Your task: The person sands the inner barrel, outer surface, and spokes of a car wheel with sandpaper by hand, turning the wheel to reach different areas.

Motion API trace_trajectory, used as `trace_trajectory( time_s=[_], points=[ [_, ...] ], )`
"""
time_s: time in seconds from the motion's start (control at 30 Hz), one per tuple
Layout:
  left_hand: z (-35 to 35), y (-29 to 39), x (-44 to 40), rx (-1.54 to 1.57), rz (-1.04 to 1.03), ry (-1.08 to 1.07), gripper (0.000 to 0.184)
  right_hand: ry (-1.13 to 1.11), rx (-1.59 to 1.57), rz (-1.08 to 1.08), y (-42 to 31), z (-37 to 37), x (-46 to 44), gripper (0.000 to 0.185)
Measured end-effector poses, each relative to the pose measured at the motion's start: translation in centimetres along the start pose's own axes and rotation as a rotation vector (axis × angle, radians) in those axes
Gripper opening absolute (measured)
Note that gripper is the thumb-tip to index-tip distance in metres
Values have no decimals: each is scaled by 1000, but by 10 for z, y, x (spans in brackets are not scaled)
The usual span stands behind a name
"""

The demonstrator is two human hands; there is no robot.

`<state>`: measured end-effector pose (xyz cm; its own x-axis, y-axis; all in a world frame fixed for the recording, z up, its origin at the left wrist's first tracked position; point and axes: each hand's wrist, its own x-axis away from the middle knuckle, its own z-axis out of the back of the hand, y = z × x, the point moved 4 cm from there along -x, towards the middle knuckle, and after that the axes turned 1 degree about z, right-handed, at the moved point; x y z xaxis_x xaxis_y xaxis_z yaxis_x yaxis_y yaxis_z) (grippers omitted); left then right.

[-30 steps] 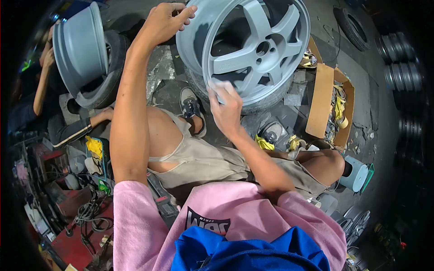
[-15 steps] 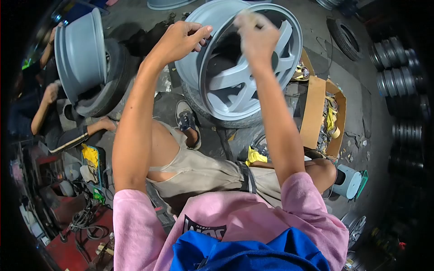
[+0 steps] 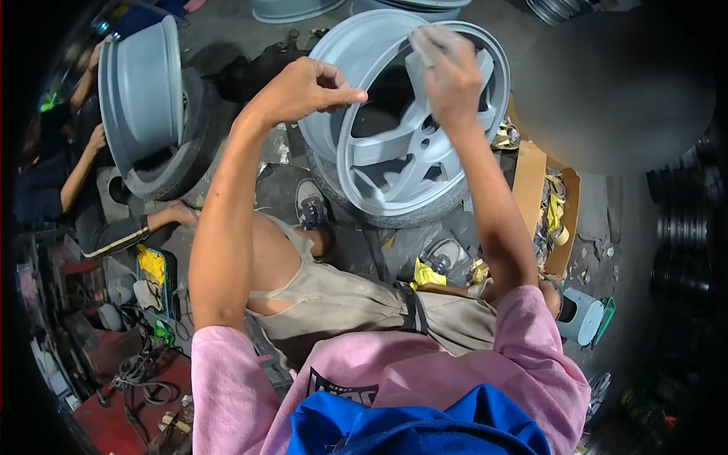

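Note:
A grey spoked wheel rim (image 3: 383,152) leans tilted in front of me, resting on a black tyre (image 3: 409,218). My left hand (image 3: 311,89) is closed on the rim's upper left edge, its thumb along the lip. At the upper right of the rim's face is my right hand (image 3: 453,80), with fingers bent and pressed together. Motion smears the fingertips, so whatever they hold cannot be made out. My forearm hides part of the rim's right side.
At left, a person's hand (image 3: 97,138) is beside another grey rim (image 3: 144,91) on a tyre. A cardboard box (image 3: 528,186) of scraps stands right. Yellow material (image 3: 427,274) lies by my shoe. Cables (image 3: 140,379) lie on a red surface. Dark rims (image 3: 682,227) are stacked far right.
My right hand has moved slightly right and down over the rim's face. My left hand and the rim appear lower in view. A blurred grey patch now covers the upper right.

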<state>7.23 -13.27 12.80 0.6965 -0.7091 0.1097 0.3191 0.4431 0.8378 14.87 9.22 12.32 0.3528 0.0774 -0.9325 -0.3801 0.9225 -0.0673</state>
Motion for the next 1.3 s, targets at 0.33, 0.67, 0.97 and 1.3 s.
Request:
trace_trajectory(
  time_s=[0.33,0.67,0.97,1.3],
  points=[
    [-2,-15,8,-227,162,-112,55,-198,28,192,9,-1,-34,31],
    [-4,-24,12,-258,115,-127,57,-339,-93,477,-5,0,-17,39],
    [-3,-13,10,-397,38,-90,56,-236,-270,343,-43,-8,21,39],
    [-1,-6,17,-232,15,-19,40,-6,282,-806,205,36,119,19]
  ],
)
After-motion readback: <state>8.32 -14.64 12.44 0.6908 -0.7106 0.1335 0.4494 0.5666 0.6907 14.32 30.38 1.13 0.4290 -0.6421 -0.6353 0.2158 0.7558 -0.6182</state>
